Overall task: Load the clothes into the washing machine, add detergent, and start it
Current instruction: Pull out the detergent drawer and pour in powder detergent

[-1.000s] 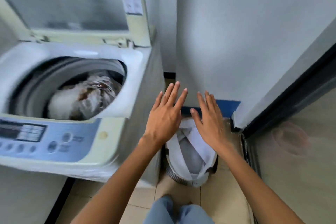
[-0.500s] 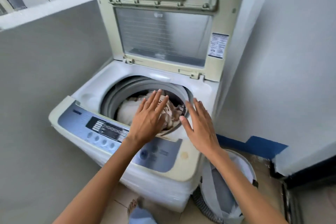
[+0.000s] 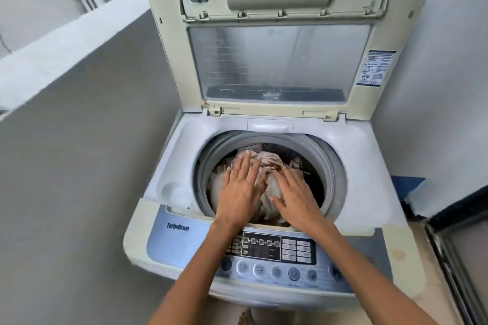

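Top-load washer (image 3: 169, 166), lid (image 3: 277, 60) up. Clothes (image 3: 266, 161) heaped in the drum (image 3: 206, 166), close under its rim. Left hand (image 3: 240, 190) and right hand (image 3: 295, 198) over the heap, fingers (image 3: 245, 163) straight and spread, holding nothing; pressing or just above, can't tell through the blur. Loading looks near done. No detergent in view. Panel (image 3: 182, 243) in front of the drum untouched. Drum bottom hidden.

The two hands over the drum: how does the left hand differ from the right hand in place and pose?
The left hand reaches farther back over the drum than the right hand. The left hand's fingers point nearly straight ahead; the right hand's fingers slant toward the left. Both are flat, palm down, fingers straight, above the clothes, holding nothing.
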`<state>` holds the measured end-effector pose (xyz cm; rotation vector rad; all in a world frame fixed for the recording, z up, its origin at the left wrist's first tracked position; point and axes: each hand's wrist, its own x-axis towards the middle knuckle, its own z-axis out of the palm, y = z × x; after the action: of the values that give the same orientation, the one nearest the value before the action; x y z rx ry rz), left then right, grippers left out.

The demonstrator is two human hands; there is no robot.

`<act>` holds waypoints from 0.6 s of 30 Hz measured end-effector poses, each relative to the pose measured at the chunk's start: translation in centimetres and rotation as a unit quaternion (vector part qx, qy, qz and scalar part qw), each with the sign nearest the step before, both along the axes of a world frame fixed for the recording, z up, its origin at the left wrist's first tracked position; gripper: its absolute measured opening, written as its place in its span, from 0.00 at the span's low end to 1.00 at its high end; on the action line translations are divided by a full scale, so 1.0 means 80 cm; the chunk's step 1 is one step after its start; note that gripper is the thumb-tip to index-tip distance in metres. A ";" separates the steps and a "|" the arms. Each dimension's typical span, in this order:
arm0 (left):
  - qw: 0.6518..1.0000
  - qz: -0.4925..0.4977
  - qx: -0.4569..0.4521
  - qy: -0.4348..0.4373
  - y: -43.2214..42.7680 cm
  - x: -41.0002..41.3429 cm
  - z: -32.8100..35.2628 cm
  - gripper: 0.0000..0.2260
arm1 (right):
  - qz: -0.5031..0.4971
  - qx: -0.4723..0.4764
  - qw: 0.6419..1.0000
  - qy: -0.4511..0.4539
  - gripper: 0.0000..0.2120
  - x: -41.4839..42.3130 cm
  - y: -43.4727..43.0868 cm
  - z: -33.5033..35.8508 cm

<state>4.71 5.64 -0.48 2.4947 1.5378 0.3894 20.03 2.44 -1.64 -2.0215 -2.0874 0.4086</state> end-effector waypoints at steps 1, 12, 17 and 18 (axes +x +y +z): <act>1.000 -0.002 -0.002 -0.002 -0.001 0.000 0.001 0.27 | -0.005 -0.007 1.000 -0.005 0.29 0.000 0.000 -0.002; 0.998 -0.017 -0.034 -0.051 -0.002 -0.006 -0.015 0.27 | -0.029 0.010 0.999 0.028 0.29 0.003 -0.005 -0.011; 0.991 -0.099 -0.038 -0.085 0.041 0.002 -0.017 0.26 | -0.057 -0.024 0.984 0.168 0.28 0.006 0.025 -0.008; 0.989 -0.100 -0.051 -0.093 0.054 0.006 -0.015 0.26 | -0.070 -0.029 0.978 0.195 0.27 0.009 0.037 -0.007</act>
<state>5.23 9.96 -1.69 2.4261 1.1956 0.4815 20.72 5.39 -2.18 -1.9142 -1.7057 0.7762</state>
